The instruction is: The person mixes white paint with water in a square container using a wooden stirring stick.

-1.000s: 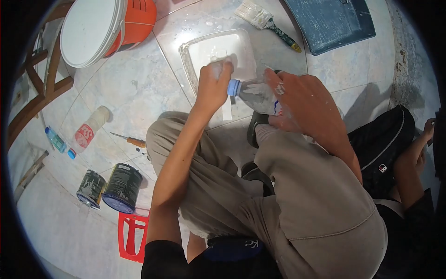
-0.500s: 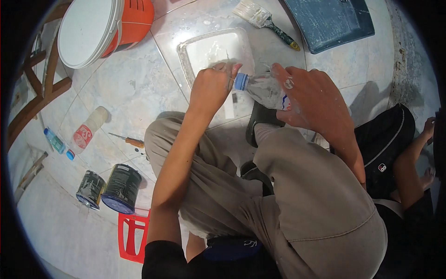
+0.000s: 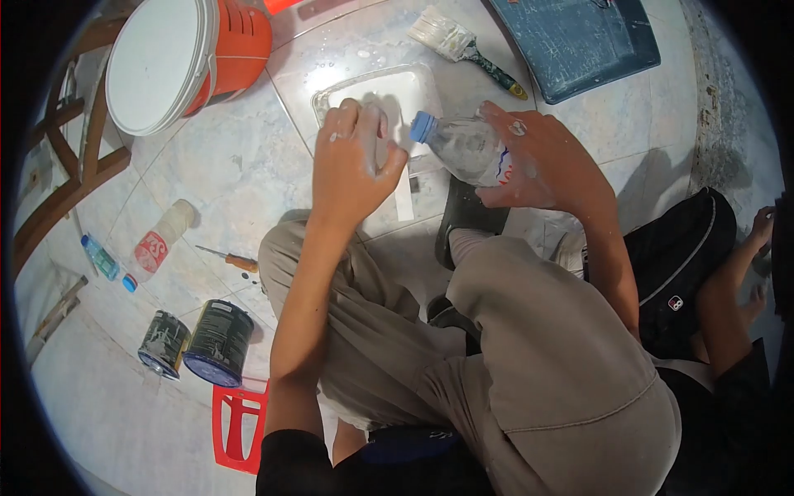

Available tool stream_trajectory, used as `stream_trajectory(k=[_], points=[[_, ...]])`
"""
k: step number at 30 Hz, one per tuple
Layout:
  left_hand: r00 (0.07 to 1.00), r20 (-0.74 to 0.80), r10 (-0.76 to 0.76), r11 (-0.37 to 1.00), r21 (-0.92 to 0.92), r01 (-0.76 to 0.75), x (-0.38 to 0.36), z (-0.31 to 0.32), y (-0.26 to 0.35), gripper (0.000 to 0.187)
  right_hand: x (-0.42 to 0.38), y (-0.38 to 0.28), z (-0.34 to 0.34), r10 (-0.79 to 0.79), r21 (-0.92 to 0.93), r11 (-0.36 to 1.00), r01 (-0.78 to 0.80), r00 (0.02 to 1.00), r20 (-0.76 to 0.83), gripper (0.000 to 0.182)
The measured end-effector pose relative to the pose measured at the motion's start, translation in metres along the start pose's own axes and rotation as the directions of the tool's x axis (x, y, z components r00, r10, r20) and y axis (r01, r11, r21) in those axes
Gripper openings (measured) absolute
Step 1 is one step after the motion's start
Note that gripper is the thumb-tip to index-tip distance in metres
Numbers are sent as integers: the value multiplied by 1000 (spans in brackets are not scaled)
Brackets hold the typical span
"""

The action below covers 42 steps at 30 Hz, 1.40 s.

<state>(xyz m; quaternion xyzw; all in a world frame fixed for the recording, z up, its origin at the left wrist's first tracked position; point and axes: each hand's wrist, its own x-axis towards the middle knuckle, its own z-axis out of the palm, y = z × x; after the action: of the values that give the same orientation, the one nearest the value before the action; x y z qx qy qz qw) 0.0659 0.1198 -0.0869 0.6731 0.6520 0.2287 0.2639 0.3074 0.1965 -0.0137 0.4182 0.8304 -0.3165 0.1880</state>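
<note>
My right hand (image 3: pixel 542 157) is wrapped around a clear plastic bottle (image 3: pixel 469 147), which lies tilted on its side with its blue cap (image 3: pixel 423 126) pointing left. A red and blue print shows at the bottle's lower end. My left hand (image 3: pixel 351 161) is apart from the bottle, to the left of the cap, its fingers curled but spread and a whitish smear on them. No object shows in that hand. Below it on the floor sits a shallow tray (image 3: pixel 424 78) with white paint, partly hidden by the hand.
A paintbrush (image 3: pixel 488 68) and a blue-grey paint tray (image 3: pixel 579 50) lie beyond. An orange bucket with a white lid (image 3: pixel 153 66) stands at upper left. Bottles (image 3: pixel 157 244), a screwdriver (image 3: pixel 230 259) and paint cans (image 3: pixel 218 343) are at left. Another person (image 3: pixel 719 314) is at right.
My left hand has come away from the bottle cap, moving left, and its fingers have opened. My right hand still holds the bottle, shifted slightly left.
</note>
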Motion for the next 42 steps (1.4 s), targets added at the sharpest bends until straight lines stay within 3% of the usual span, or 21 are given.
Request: stream_trajectory(k=[3,6,9,12,14,15,18,19,21,23,26,27,29,30,32,33,35,39,42], points=[[997,-23,-74,988,-140,70,-6,0,0,22,3,6,12,-59,87,994,72,988,-144,101],[997,-58,-59,983,-176,48,-8,-5,1,23,-2,-5,0,-63,183,975,123,951,-304,98],[990,-54,-132,923,-371,103,-9,-6,-10,25,-4,-26,-34,4,624,753,209,947,-321,91],[968,116,-225,694,-678,242,-11,-3,-28,30,-2,-46,-41,66,846,428,318,923,-380,88],[983,148,-112,590,-786,186,-15,-6,-26,42,5,-57,-31,97,875,287,391,897,-432,85],[986,159,-52,527,-834,162,-17,-9,-22,49,10,-64,-24,111,876,236,420,884,-454,84],[933,358,24,312,-890,333,-41,9,-33,67,27,-83,1,127,855,209,474,854,-504,81],[943,331,-45,186,-924,333,-46,19,-34,67,34,-91,10,144,844,210,493,838,-526,80],[947,255,-196,-111,-965,237,-45,28,-28,69,46,-104,26,178,826,219,519,811,-557,78],[934,125,-336,-333,-943,7,-32,20,-24,70,52,-108,31,171,829,214,517,816,-553,76],[899,-30,-437,-484,-835,-263,-16,-12,-28,72,57,-93,19,-43,909,209,361,932,-360,75],[890,-67,-452,-516,-794,-322,-12,-22,-33,72,59,-88,23,-69,941,114,319,947,-313,69],[892,-108,-440,-515,-783,-349,-10,-40,-47,74,67,-77,41,-135,974,-74,214,966,-222,58],[889,-140,-436,-507,-778,-371,-10,-49,-56,67,72,-72,50,-102,949,-309,69,989,-105,54],[899,-136,-417,-525,-772,-360,-15,-59,-63,64,81,-65,65,-123,677,-713,-185,983,139,50],[898,-149,-414,-529,-763,-371,-17,-62,-65,64,86,-66,71,-94,610,-774,-170,983,155,46],[886,-170,-432,-500,-773,-391,-18,-68,-68,59,93,-68,78,-39,630,-764,-143,983,177,46],[815,-273,-511,-47,-938,-344,-21,-75,-59,57,99,-79,78,58,670,-727,-149,959,277,41],[831,-248,-499,-62,-946,-319,-19,-72,-55,57,108,-77,91,74,748,-649,-139,967,245,35]])
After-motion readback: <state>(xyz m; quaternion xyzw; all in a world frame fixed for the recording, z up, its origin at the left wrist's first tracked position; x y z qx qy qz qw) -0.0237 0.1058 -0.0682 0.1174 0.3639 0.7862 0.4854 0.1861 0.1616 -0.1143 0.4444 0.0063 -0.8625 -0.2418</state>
